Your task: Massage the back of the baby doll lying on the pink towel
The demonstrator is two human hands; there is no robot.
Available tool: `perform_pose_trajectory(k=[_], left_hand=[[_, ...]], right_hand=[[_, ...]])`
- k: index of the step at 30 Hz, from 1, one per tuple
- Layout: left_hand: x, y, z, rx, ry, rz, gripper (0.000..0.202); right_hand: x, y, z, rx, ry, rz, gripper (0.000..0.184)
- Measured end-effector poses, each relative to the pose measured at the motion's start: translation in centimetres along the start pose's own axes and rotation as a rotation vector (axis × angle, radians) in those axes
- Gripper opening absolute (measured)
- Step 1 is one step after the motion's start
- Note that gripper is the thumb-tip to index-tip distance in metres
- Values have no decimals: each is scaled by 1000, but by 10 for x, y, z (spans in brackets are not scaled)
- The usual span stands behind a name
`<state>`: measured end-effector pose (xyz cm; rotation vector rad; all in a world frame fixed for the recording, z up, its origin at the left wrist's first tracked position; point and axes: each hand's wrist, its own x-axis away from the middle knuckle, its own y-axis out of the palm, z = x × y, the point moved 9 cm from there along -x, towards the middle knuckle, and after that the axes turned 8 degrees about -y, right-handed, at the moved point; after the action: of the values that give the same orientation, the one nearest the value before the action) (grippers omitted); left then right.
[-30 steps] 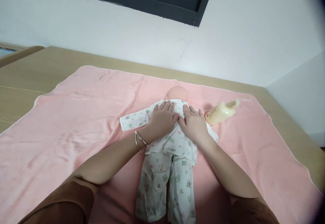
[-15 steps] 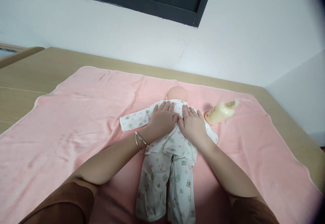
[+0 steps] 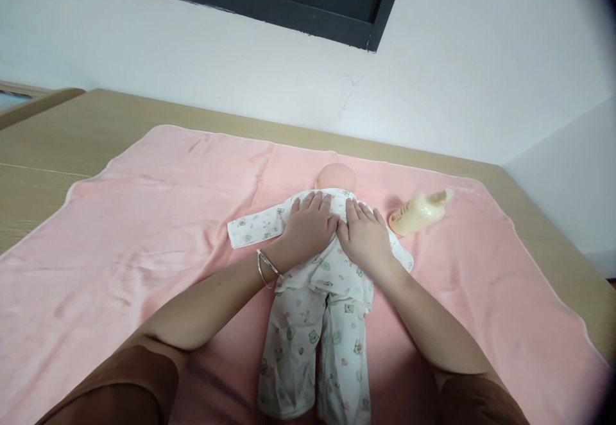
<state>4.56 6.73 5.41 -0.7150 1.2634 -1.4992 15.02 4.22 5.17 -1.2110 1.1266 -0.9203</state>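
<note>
A baby doll lies on the pink blanket, its bald head pointing away from me and no face showing. It wears a white printed top and matching trousers. My left hand rests flat on the left side of the doll's upper torso, fingers stretched toward its head. On the right side of the torso, my right hand lies flat in the same way. The thumbs nearly meet in the middle. Neither hand grips anything. A bracelet circles my left wrist.
The pink blanket is spread over a wooden table. To the right of the doll, a pale yellow pump bottle is on the blanket. Behind the table rise a white wall and a dark window frame.
</note>
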Motion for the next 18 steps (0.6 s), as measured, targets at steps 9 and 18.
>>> perform_pose_trajectory(k=[9,18], left_hand=[[-1,0,-1,-1,5,-5,56],[3,-2,4,-61,13,-36,57]], right_hand=[[0,2,1,2,1,-4,62],[0,2,1,1,-4,-20,62]])
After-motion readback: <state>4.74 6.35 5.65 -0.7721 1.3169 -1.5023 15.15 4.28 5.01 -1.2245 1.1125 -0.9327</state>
